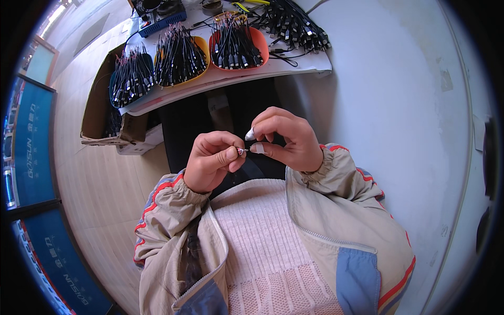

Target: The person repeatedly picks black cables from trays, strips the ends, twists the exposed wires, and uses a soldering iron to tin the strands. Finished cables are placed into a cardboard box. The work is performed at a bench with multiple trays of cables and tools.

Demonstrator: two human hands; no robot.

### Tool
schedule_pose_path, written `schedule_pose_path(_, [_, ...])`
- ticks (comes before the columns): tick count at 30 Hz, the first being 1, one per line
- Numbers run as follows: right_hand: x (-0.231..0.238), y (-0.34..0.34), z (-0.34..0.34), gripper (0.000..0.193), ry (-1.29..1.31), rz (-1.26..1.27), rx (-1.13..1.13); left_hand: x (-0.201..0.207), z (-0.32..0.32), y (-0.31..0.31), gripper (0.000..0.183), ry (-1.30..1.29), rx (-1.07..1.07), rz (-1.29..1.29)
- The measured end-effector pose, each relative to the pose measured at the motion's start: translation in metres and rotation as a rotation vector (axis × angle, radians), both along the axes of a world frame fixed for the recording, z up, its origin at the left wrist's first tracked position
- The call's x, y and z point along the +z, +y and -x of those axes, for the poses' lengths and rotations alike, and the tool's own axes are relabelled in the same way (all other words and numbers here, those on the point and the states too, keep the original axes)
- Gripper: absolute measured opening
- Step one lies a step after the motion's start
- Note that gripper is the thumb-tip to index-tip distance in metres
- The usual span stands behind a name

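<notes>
In front of my lap, my left hand (211, 158) is closed, with thumb and index finger pinching some thin wire ends (241, 151). A bit of reddish and pale wire pokes out at the fingertips, and the rest is hidden by the hand or lost against the dark clothing. Close by on the right, my right hand (292, 137) has its thumb and index finger apart, the other fingers curled. White wrapping covers its index fingertip, and a white band circles the thumb. I see nothing held between them.
Ahead stands a white table (294, 67) bearing a blue tub (111, 88), a yellow tub (204, 48) and a red tub (261, 43), all full of black cables with metal plugs. More cables (296, 29) lie loose at right. A cardboard box (100, 113) sits left; a pale wall (388, 105) rises right.
</notes>
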State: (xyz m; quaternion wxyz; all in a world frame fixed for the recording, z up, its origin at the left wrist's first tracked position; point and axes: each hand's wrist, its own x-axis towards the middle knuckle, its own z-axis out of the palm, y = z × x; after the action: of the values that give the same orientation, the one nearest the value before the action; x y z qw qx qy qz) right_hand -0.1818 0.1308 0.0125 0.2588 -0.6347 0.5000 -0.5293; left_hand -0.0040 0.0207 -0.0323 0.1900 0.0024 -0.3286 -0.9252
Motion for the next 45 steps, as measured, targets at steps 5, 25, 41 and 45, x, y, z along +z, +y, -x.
schedule_pose_path(5, [0.006, -0.012, 0.005, 0.021, 0.178, 0.314, 0.124, 0.001, 0.002, 0.005, 0.013, 0.041, -0.190, -0.233])
schedule_pose_path(25, [-0.004, 0.003, -0.003, 0.023, -0.140, 0.112, 0.087, 0.040, -0.015, -0.005, 0.010, -0.180, 0.271, 0.854])
schedule_pose_path(41, [0.005, -0.031, 0.019, 0.025, 0.010, 0.099, -0.007, 0.074, 0.008, -0.028, 0.013, -0.356, 0.406, 1.101])
schedule_pose_path(45, [0.001, -0.057, 0.033, 0.030, -0.165, 0.022, -0.010, 0.114, 0.019, -0.041, 0.015, -0.426, 0.564, 1.337])
